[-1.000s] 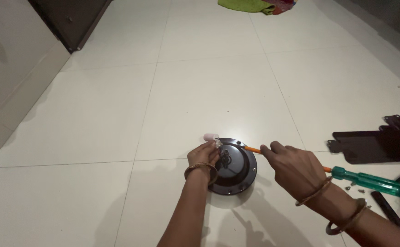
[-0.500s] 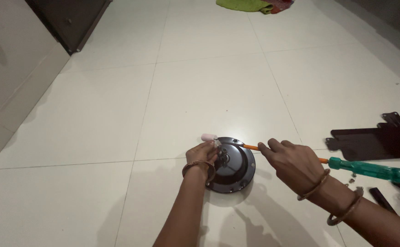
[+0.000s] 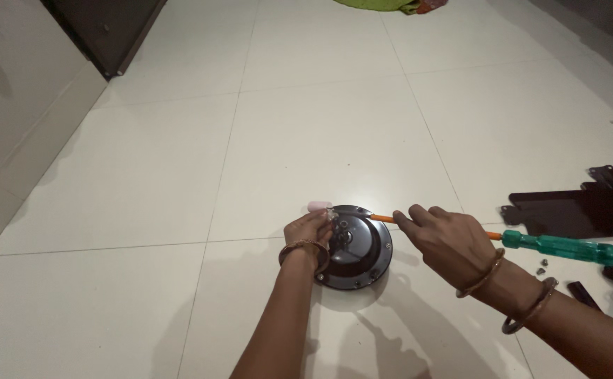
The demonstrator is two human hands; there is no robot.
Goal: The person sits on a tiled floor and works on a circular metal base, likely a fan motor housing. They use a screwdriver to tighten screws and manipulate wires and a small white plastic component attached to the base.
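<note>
1. While I am watching the head-camera feed from a distance, a dark round metal cover point(image 3: 359, 249) is lying flat on the glossy cream floor tiles point(image 3: 320, 126), its domed face catching the light and small screws dotting its rim.
2. I am seeing the left hand point(image 3: 308, 230) resting on the cover's left edge, wrist bent and fingers curled together, pinching a small pale object I cannot identify; a brown bangle point(image 3: 305, 247) is circling that wrist.
3. Just beyond the left fingertips, a small pink capsule-shaped piece point(image 3: 318, 206) is sitting on the tile, touching or nearly touching the cover's rim.
4. I am watching the right hand point(image 3: 452, 241) hovering palm-down just right of the cover, its fingers loosely spread and slightly bent, gripping nothing; two thin bangles point(image 3: 524, 305) are hanging on that forearm.
5. Passing under the right hand, a screwdriver point(image 3: 559, 247) with an orange shaft and a translucent green plastic handle is lying on the floor, its tip pointing at the cover's upper right edge.
6. At the right edge, a flat black bracket-like part point(image 3: 573, 210) is lying on the tile, with a few small loose screws point(image 3: 541, 267) scattered near the green handle.
7. A dark cabinet base point(image 3: 103, 28) is standing at top left.
</note>
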